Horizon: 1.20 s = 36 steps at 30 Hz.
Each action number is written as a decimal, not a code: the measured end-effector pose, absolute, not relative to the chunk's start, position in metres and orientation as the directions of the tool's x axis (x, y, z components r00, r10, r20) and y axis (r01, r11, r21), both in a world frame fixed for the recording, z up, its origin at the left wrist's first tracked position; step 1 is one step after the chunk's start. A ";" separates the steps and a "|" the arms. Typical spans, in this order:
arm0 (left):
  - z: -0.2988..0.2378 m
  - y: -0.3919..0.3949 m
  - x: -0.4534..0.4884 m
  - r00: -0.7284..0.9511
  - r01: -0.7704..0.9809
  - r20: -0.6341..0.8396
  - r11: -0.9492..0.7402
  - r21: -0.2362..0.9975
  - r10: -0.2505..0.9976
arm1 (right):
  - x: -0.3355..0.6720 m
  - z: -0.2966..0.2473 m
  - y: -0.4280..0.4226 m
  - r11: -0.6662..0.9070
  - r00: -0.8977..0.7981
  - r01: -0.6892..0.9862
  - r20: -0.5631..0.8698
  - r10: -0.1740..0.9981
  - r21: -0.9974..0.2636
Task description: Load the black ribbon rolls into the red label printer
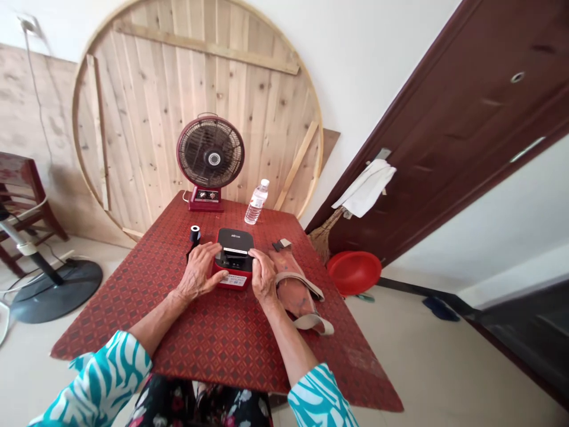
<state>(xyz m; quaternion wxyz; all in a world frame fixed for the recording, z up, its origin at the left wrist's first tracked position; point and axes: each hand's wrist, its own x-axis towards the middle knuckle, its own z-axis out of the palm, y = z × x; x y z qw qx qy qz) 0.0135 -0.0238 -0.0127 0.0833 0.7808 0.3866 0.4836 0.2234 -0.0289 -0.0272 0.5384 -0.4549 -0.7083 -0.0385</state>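
A small red and black printer [235, 281], its black lid [235, 239] at the back, sits on the table in front of me. My left hand [202, 270] holds its left side, fingers stretched along the edge by the lid and thumb at the front corner. On the other side my right hand [263, 274] grips the right edge, fingers bent against the lid's front corner. A white strip runs along the lid's front edge, with a dark gap below. Beyond my left fingers stands a small black roll [194, 233] with a white end.
The red patterned table [213, 344] also bears a fan [210, 160], a water bottle [256, 203] and, right of my right hand, a reddish cloth item with pale straps [296, 287]. A red basin [354, 273] lies on the floor at right; a black stand base [56, 290] is at left.
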 end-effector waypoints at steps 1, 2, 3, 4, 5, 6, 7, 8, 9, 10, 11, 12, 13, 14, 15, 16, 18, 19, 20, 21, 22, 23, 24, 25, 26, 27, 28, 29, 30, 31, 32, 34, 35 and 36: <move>-0.011 -0.023 0.012 0.149 0.449 0.670 -0.653 0.610 0.728 | 0.222 -0.029 -0.029 0.586 0.016 0.668 0.797 0.604 -0.458; -0.009 -0.023 0.011 0.058 0.355 0.616 -0.593 0.723 0.785 | 0.220 -0.031 -0.029 0.589 0.046 0.648 0.796 0.603 -0.484; -0.007 -0.022 0.010 -0.018 0.246 0.531 -0.511 0.823 0.847 | 0.218 -0.033 -0.029 0.592 0.078 0.626 0.795 0.601 -0.508; -0.005 -0.021 0.010 -0.057 0.136 0.426 -0.416 0.899 0.903 | 0.216 -0.035 -0.029 0.594 0.105 0.606 0.793 0.600 -0.530; -0.004 -0.019 0.010 -0.057 0.037 0.322 -0.320 0.947 0.945 | 0.214 -0.037 -0.029 0.597 0.123 0.589 0.791 0.600 -0.545; -0.003 -0.017 0.011 -0.028 -0.038 0.228 -0.229 0.973 0.973 | 0.213 -0.038 -0.030 0.602 0.131 0.576 0.789 0.600 -0.553; -0.002 -0.014 0.012 0.012 -0.083 0.150 -0.149 0.985 0.989 | 0.212 -0.039 -0.030 0.606 0.131 0.567 0.788 0.601 -0.557; -0.002 -0.012 0.014 0.049 -0.102 0.089 -0.084 0.991 0.995 | 0.212 -0.039 -0.031 0.610 0.127 0.561 0.787 0.604 -0.559; -0.002 -0.009 0.015 0.074 -0.104 0.042 -0.034 0.994 0.996 | 0.212 -0.039 -0.031 0.614 0.122 0.554 0.785 0.608 -0.562; -0.002 -0.007 0.017 0.090 -0.097 0.006 0.003 0.995 0.996 | 0.213 -0.038 -0.032 0.618 0.118 0.545 0.782 0.612 -0.566; -0.001 -0.005 0.018 0.097 -0.090 -0.020 0.029 0.995 0.995 | 0.213 -0.037 -0.032 0.623 0.115 0.535 0.779 0.616 -0.571; 0.000 -0.003 0.019 0.103 -0.086 -0.040 0.049 0.995 0.994 | 0.214 -0.036 -0.032 0.627 0.115 0.523 0.776 0.620 -0.578; 0.001 -0.001 0.019 0.111 -0.086 -0.053 0.063 0.994 0.992 | 0.215 -0.035 -0.032 0.631 0.117 0.512 0.775 0.621 -0.583; 0.002 0.001 0.019 0.124 -0.090 -0.065 0.076 0.993 0.990 | 0.215 -0.035 -0.032 0.635 0.119 0.503 0.774 0.622 -0.587; 0.002 0.002 0.019 0.142 -0.099 -0.077 0.092 0.991 0.987 | 0.216 -0.034 -0.032 0.638 0.120 0.496 0.775 0.621 -0.588; 0.003 0.004 0.019 0.162 -0.111 -0.092 0.111 0.988 0.982 | 0.216 -0.034 -0.032 0.640 0.120 0.494 0.775 0.621 -0.589; 0.004 0.005 0.017 0.195 -0.148 -0.135 0.166 0.975 0.971 | 0.216 -0.034 -0.032 0.639 0.121 0.497 0.776 0.619 -0.587; 0.004 0.006 0.016 0.204 -0.173 -0.161 0.197 0.965 0.966 | 0.216 -0.033 -0.032 0.638 0.122 0.500 0.777 0.617 -0.586; 0.004 0.006 0.016 0.210 -0.197 -0.187 0.229 0.953 0.960 | 0.216 -0.033 -0.031 0.638 0.125 0.502 0.779 0.615 -0.584; 0.005 0.006 0.016 0.213 -0.218 -0.211 0.257 0.942 0.954 | 0.215 -0.032 -0.032 0.639 0.131 0.502 0.781 0.610 -0.583; 0.005 0.005 0.015 0.215 -0.238 -0.229 0.278 0.931 0.949 | 0.215 -0.031 -0.032 0.638 0.140 0.502 0.783 0.605 -0.583; 0.005 0.005 0.015 0.219 -0.259 -0.239 0.293 0.920 0.946 | 0.215 -0.030 -0.032 0.635 0.154 0.504 0.784 0.602 -0.586; 0.005 0.005 0.015 0.228 -0.283 -0.247 0.307 0.909 0.942 | 0.216 -0.029 -0.032 0.626 0.173 0.508 0.781 0.600 -0.592; 0.005 0.005 0.015 0.241 -0.309 -0.253 0.321 0.895 0.937 | 0.216 -0.028 -0.033 0.611 0.196 0.513 0.775 0.600 -0.603; 0.004 0.005 0.015 0.252 -0.335 -0.261 0.337 0.880 0.932 | 0.216 -0.028 -0.033 0.592 0.223 0.517 0.765 0.605 -0.619; 0.004 0.005 0.015 0.262 -0.360 -0.269 0.353 0.864 0.927 | 0.217 -0.028 -0.034 0.570 0.249 0.518 0.750 0.613 -0.637; 0.003 0.006 0.015 0.267 -0.378 -0.280 0.368 0.850 0.922 | 0.218 -0.028 -0.034 0.551 0.271 0.515 0.735 0.621 -0.656; 0.002 0.006 0.016 0.265 -0.389 -0.292 0.379 0.840 0.919 | 0.219 -0.029 -0.035 0.538 0.290 0.509 0.723 0.627 -0.672; 0.001 0.006 0.016 0.257 -0.390 -0.302 0.385 0.836 0.918 | 0.220 -0.031 -0.035 0.530 0.304 0.501 0.712 0.632 -0.684; 0.000 0.006 0.017 0.246 -0.387 -0.307 0.384 0.839 0.919 | 0.220 -0.033 -0.035 0.523 0.315 0.492 0.702 0.638 -0.696; 0.000 0.006 0.017 0.233 -0.380 -0.307 0.377 0.845 0.923 | 0.221 -0.036 -0.035 0.513 0.328 0.480 0.688 0.647 -0.712; -0.001 0.005 0.018 0.203 -0.368 -0.293 0.350 0.861 0.934 | 0.221 -0.043 -0.034 0.476 0.374 0.438 0.635 0.676 -0.763; -0.002 0.004 0.019 0.189 -0.365 -0.277 0.330 0.871 0.942 | 0.221 -0.047 -0.032 0.448 0.406 0.403 0.595 0.694 -0.798; -0.002 0.003 0.019 0.179 -0.363 -0.261 0.310 0.879 0.949 | 0.221 -0.051 -0.031 0.421 0.441 0.358 0.548 0.711 -0.834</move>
